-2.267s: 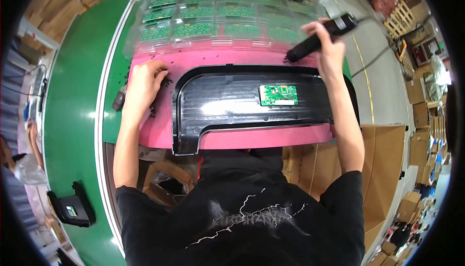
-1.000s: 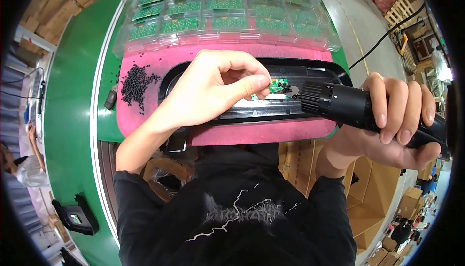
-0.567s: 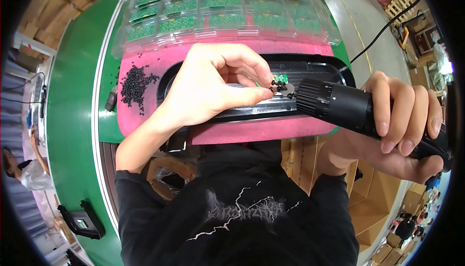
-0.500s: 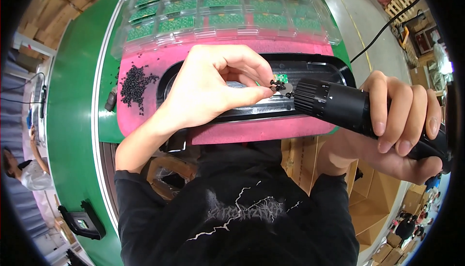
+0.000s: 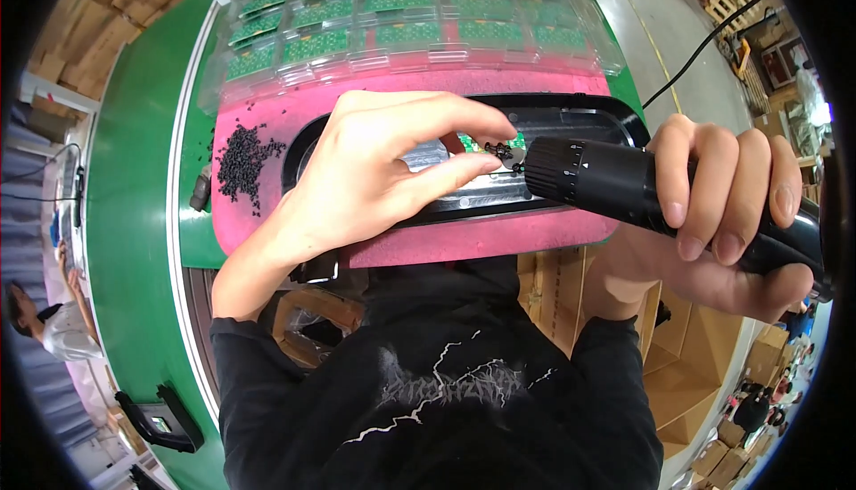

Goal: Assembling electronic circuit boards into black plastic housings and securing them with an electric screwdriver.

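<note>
My right hand (image 5: 722,191) is wrapped around a black electric screwdriver (image 5: 615,182) with a ribbed collar, its front end pointing left. Just ahead of that end, small black screws (image 5: 497,149) cluster beside a grey round disc (image 5: 514,158); how they are held there is too small to tell. My left hand (image 5: 383,156) reaches over from the left, open, thumb and forefinger apart on either side of the screws. Beneath both hands lies a long black plastic housing (image 5: 615,126), with a small green circuit board (image 5: 518,140) partly visible inside it.
A pink mat (image 5: 401,249) lies under the housing, bearing a heap of black screws (image 5: 245,162) at left. Behind stand clear trays (image 5: 383,49) of green boards. Another black housing (image 5: 160,423) rests on the green table (image 5: 134,222). A person (image 5: 67,325) is at far left.
My left thumb and forefinger have spread apart from their pinch at the screws. The screwdriver and the screws at its front end have shifted slightly left and up in the view.
</note>
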Action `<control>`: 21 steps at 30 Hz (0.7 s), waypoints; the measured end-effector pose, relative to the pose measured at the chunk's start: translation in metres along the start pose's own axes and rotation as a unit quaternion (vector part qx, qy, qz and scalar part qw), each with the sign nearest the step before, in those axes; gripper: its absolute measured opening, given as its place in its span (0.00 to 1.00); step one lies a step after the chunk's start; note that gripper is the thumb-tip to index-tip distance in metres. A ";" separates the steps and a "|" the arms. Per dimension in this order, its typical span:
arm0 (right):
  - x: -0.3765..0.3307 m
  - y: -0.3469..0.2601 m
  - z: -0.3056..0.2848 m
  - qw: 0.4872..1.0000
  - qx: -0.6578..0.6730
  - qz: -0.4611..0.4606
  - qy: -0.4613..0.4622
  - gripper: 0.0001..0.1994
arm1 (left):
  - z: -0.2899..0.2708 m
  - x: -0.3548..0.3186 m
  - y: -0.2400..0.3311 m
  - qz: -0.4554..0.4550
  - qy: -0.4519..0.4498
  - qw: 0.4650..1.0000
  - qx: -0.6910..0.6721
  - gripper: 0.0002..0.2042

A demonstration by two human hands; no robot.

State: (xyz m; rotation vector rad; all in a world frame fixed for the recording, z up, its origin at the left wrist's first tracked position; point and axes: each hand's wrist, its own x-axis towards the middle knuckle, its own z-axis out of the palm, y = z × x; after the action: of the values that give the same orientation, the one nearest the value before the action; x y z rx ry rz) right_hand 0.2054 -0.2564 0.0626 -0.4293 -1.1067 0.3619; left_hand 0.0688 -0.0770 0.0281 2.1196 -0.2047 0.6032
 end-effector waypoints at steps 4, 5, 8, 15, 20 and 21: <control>-0.002 0.001 -0.003 1.000 -0.002 0.026 -0.014 0.19 | 0.002 0.006 -0.009 0.037 -0.015 0.998 0.037 0.09; -0.003 0.002 -0.004 1.000 -0.006 0.028 -0.012 0.19 | 0.004 0.006 -0.010 0.038 -0.015 0.999 0.033 0.09; -0.005 0.006 -0.005 0.999 -0.004 0.037 -0.023 0.20 | 0.007 0.006 -0.016 0.034 -0.016 0.999 0.039 0.06; -0.012 0.032 -0.039 0.994 -0.088 0.057 0.041 0.18 | 0.004 -0.002 -0.049 -0.095 0.000 0.995 0.031 0.04; -0.019 0.054 -0.058 0.974 -0.138 0.117 0.138 0.07 | 0.020 -0.013 -0.072 -0.068 -0.090 0.992 0.049 0.07; -0.019 0.057 -0.061 0.972 -0.147 0.121 0.141 0.07 | 0.023 -0.015 -0.079 -0.053 -0.096 0.992 0.055 0.07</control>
State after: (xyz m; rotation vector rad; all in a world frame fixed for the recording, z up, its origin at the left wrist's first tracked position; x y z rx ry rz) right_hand 0.2495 -0.2254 -0.0038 -0.8572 -0.8322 0.3375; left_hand 0.0921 -0.0501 -0.0477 2.2811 -0.1664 0.3549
